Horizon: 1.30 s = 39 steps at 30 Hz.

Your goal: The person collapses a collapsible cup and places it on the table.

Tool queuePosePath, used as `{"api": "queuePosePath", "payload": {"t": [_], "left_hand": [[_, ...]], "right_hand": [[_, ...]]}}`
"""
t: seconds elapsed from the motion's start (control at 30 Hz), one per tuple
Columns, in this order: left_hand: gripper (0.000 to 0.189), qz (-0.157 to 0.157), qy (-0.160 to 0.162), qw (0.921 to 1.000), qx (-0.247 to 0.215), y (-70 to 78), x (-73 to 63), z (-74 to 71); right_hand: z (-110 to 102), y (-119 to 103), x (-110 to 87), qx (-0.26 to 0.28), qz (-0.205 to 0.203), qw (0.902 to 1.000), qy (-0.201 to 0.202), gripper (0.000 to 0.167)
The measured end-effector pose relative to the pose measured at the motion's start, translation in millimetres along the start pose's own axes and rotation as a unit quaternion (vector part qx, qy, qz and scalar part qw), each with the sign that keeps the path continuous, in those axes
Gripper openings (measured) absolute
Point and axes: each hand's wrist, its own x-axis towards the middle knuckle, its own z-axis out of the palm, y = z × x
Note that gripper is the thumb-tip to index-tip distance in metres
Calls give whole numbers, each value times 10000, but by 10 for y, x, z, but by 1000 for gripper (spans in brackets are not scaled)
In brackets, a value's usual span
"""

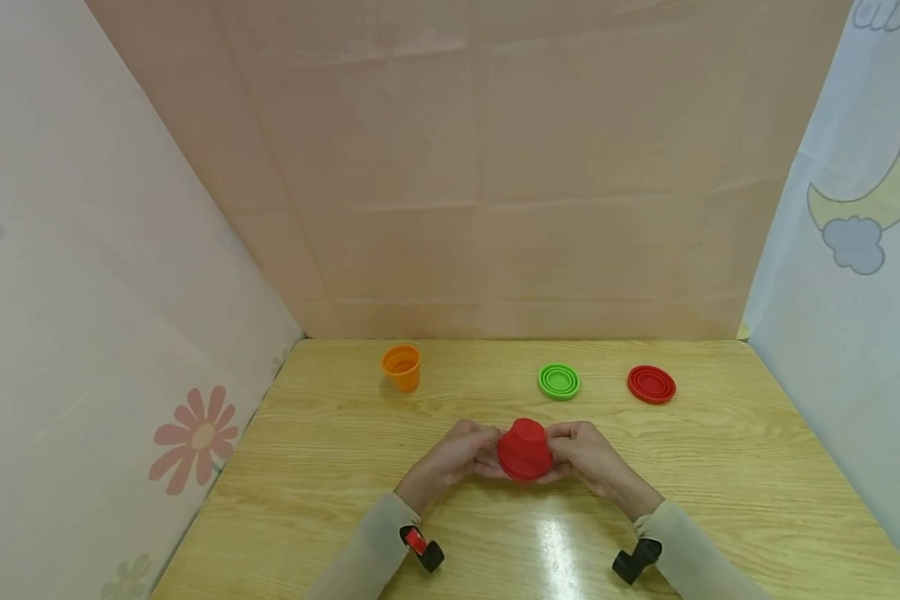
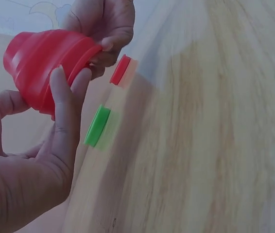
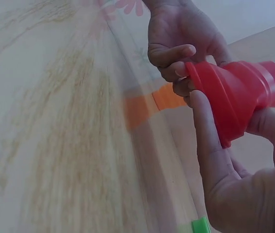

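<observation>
Between both hands is a red collapsible cup (image 1: 526, 450), partly extended, its folds uneven and its narrow base tilted up and away. My left hand (image 1: 463, 452) grips its left side, thumb on the outer wall and fingers at the wide rim. On the opposite side my right hand (image 1: 583, 454) holds it the same way. In the left wrist view the red cup (image 2: 50, 68) shows its stepped rings, with fingertips right at the rim. The right wrist view shows the cup (image 3: 234, 97) lopsided, one side stretched further than the other. Its inside is hidden.
An extended orange cup (image 1: 402, 368) stands at the back left of the wooden table (image 1: 315, 467). Farther right, a flattened green cup (image 1: 558, 381) and a flattened red cup (image 1: 652, 384) lie near the back edge. Fabric-covered walls (image 1: 495, 208) enclose the table.
</observation>
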Motion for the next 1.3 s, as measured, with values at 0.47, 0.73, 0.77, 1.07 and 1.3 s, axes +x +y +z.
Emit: {"api": "queuePosePath", "payload": {"t": [0.47,0.73,0.77,1.07,1.3], "left_hand": [[25,423,1067,9916,590,-42,8,24],[28,482,1660,9805,940,-44,24,76],[28,505,1688,9799,939,-48,27,81],[27,661,1825,9753,1053,-105,70,123],[38,600,1691,9795,920,-99,48,124]], "right_hand": [[25,-37,-44,592,98,9974,-396,42],[24,-14,-17,1205,90,9899,-736,51],[23,-14,-16,1199,89,9899,-745,52],[47,15,15,1004,218,9933,-525,21],[70,30,21,785,270,9960,-336,15]]}}
